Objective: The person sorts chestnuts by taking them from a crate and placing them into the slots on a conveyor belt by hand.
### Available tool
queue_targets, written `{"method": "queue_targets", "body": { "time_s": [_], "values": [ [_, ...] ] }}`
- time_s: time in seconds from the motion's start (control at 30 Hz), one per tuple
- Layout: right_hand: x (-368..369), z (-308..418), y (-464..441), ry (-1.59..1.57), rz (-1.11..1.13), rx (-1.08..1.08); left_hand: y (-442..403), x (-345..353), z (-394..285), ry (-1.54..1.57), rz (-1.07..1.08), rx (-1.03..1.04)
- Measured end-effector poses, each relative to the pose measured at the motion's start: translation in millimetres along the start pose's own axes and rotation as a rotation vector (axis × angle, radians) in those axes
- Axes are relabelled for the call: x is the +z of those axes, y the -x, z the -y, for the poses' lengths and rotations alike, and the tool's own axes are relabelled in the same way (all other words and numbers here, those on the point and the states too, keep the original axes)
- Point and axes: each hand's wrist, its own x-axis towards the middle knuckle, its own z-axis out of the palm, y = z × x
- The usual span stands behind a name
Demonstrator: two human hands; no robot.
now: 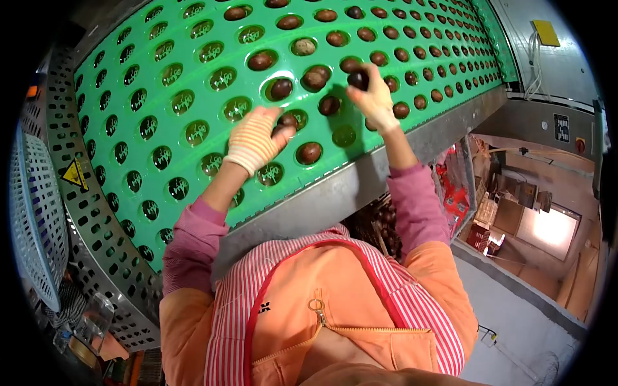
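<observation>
A striped glove covers my left hand (255,137), whose fingers and thumb are closed around a brown round fruit (283,132) over the green tray belt (193,157). To its right, my right hand (373,96) has a dark fruit (358,80) between thumb and fingers, just above the belt. Between the hands, brown fruits sit in single cups, among them one (329,105) and a larger one (316,78). A further fruit (309,152) lies in a cup below my left hand. The cup (344,135) beside it holds no fruit.
Filled cups run to the upper right, and bare cups lie on the left. A metal edge (302,209) borders the belt nearest my body. Perforated metal (96,219) and a blue basket (38,219) stand at the left. Many brown fruits (380,225) lie below the edge.
</observation>
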Motion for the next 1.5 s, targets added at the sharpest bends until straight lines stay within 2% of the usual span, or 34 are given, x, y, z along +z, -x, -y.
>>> {"method": "queue_targets", "body": {
  "time_s": [0.03, 0.1, 0.13, 0.2, 0.23, 0.3, 0.33, 0.47, 0.57, 0.67, 0.73, 0.8, 0.9, 1.0, 1.03, 1.07, 1.13, 1.23, 1.3, 1.4, 1.47, 1.5],
  "values": [
    [-1, -16, 19, 0.084, 0.094, -0.048, 8, -5, -9, -0.091, 0.219, -0.014],
    [-2, -26, 50, 0.249, 0.365, -0.138, 24, 27, -1, -0.146, 0.116, 0.080],
    [5, -35, 65, 0.494, 0.366, -0.311, 27, 30, -1, -0.171, 0.079, 0.124],
    [5, -38, 80, 0.484, 0.296, -0.341, 38, 25, -3, -0.115, 0.039, 0.175],
    [7, -39, 76, 0.388, 0.166, -0.334, 45, 22, -6, -0.085, 0.020, 0.200],
    [15, -21, 60, 0.301, -0.063, -0.321, 65, 17, -12, -0.230, 0.219, 0.211],
    [18, -6, 48, 0.268, -0.066, -0.358, 74, 14, -14, -0.306, 0.316, 0.216],
    [56, 27, 3, 0.391, 0.031, -0.390, 94, 23, 1, -0.308, 0.228, 0.177],
    [77, 25, -15, 0.500, 0.087, -0.316, 108, 24, 4, -0.038, -0.020, 0.163],
    [77, 76, 14, 0.302, 0.103, -0.610, 122, 20, 24, 0.274, -0.337, 0.043],
    [97, 108, 42, 0.358, 0.390, -0.771, 126, 15, 34, 0.367, -0.450, -0.102],
    [138, 91, 69, 0.331, 0.489, -0.927, 123, 7, 40, 0.436, -0.520, -0.134],
    [139, 84, 83, 0.163, 0.263, -0.858, 116, -8, 46, 0.415, -0.547, -0.139],
    [111, 85, 96, 0.364, -0.100, -0.506, 108, -8, 52, 0.392, -0.566, -0.122],
    [111, 76, 101, 0.468, 0.024, -0.451, 99, -10, 52, 0.394, -0.561, -0.108],
    [108, 78, 106, 0.585, 0.306, -0.385, 89, -12, 53, 0.394, -0.556, -0.090],
    [124, 60, 125, 0.535, 0.201, -0.575, 57, -12, 48, 0.354, -0.519, -0.046],
    [124, 54, 145, 0.438, 0.140, -0.475, -9, 3, 48, 0.212, -0.423, 0.101],
    [113, 56, 155, 0.352, 0.071, -0.406, -49, 11, 36, -0.003, -0.352, 0.179],
    [92, 45, 160, 0.427, -0.128, -0.300, -77, 27, 18, -0.334, -0.048, 0.137],
    [73, 24, 156, 0.462, -0.241, -0.209, -88, 30, 14, -0.503, 0.004, 0.201],
    [64, 13, 154, 0.506, -0.208, -0.173, -90, 31, 12, -0.592, 0.034, 0.231]
  ]
}}
